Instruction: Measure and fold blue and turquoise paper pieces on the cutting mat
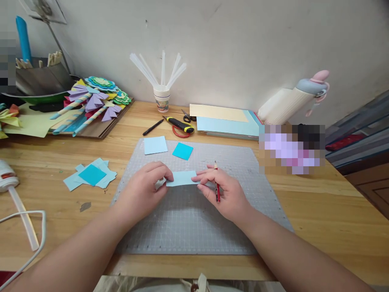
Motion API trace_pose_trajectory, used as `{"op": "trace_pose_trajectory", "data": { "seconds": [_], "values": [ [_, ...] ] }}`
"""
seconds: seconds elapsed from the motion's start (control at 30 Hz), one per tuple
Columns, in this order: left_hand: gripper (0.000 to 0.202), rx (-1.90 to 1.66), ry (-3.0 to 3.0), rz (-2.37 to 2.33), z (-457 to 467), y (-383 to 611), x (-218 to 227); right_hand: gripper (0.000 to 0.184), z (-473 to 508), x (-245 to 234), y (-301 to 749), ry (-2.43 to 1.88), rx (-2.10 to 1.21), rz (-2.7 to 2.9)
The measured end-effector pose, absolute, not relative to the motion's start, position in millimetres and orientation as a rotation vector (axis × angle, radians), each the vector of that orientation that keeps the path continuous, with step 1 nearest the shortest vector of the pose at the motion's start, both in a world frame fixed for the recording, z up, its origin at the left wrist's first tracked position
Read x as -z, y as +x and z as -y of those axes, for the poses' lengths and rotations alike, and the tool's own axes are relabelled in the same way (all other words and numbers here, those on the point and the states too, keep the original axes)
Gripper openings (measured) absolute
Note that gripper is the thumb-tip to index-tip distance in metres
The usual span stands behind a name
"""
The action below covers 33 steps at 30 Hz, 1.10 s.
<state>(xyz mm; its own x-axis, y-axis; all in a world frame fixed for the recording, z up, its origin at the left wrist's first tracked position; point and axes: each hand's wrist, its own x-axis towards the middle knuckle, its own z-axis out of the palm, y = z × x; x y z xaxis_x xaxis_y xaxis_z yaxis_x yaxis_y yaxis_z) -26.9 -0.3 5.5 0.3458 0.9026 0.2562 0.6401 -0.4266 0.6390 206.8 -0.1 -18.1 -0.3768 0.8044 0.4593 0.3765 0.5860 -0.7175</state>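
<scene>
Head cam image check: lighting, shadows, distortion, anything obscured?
Head view: light looks soft, with faint shadows on the cutting mat near the fingers; head view: pencil and light-blue paper outlines readable; head view: bottle leans outward, possibly wide-angle stretch; head view: pixelated block right of the mat and pixelated strip at left edge hide detail.

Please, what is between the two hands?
The head view shows light blue paper there, its ends at the fingers of the left hand and right hand.
</scene>
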Motion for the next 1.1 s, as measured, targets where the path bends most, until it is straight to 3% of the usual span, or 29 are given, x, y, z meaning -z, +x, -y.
{"op": "trace_pose_trajectory", "data": {
  "seconds": [0.2, 0.37, 0.57, 0.87, 1.1],
  "values": [
    [0.005, -0.652, 2.187, -1.373, 3.4, -25.2, -5.0, 0.006, 4.9, 15.1, 206.2, -1.042, -0.761, 2.056],
    [0.024, -0.499, 2.092, -1.428, 6.0, -21.5, -8.5, 0.005, 7.2, 15.9, 204.7, -1.101, -0.931, 2.072],
    [0.014, -0.409, 1.989, -1.495, 3.6, -18.8, -4.5, 0.009, 4.1, 18.7, 204.4, -1.287, -0.975, 2.071],
    [0.014, -0.5, 1.809, -1.4, 6.4, -15.5, -3.2, 0.007, 1.5, 19.5, 203.9, -1.275, -1.021, 2.051],
    [0.025, -0.714, 1.331, -1.2, 4.1, -15.7, -0.9, 0.009, 1.7, 15.8, 203.2, -1.206, -0.862, 1.487]
  ]
}}
